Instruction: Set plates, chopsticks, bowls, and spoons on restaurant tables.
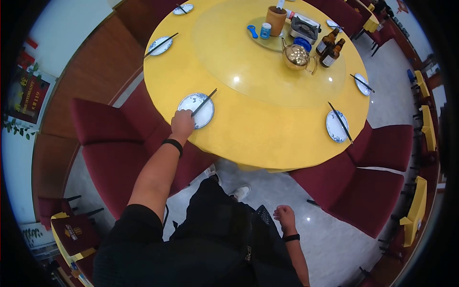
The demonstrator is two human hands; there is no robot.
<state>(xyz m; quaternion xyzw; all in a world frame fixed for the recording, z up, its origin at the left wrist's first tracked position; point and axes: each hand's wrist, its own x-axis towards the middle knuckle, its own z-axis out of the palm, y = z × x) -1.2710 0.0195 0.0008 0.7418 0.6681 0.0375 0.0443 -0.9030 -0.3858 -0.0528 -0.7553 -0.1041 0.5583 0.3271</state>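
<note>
Left hand (183,123) pinching chopsticks (204,102) at plate (204,117); right hand (285,217) released, loosely curled.

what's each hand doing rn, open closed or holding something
Left hand: at the near end of the chopsticks, grip unclear.
Right hand: loosely open, fingers curled, nothing visible in it.

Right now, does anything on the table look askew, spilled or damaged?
Nothing on the yellow table looks spilled or visibly damaged. Slightly untidy, perhaps: the chopsticks on the near-right plate lie slanted, both ends sticking out past its rim.
</note>
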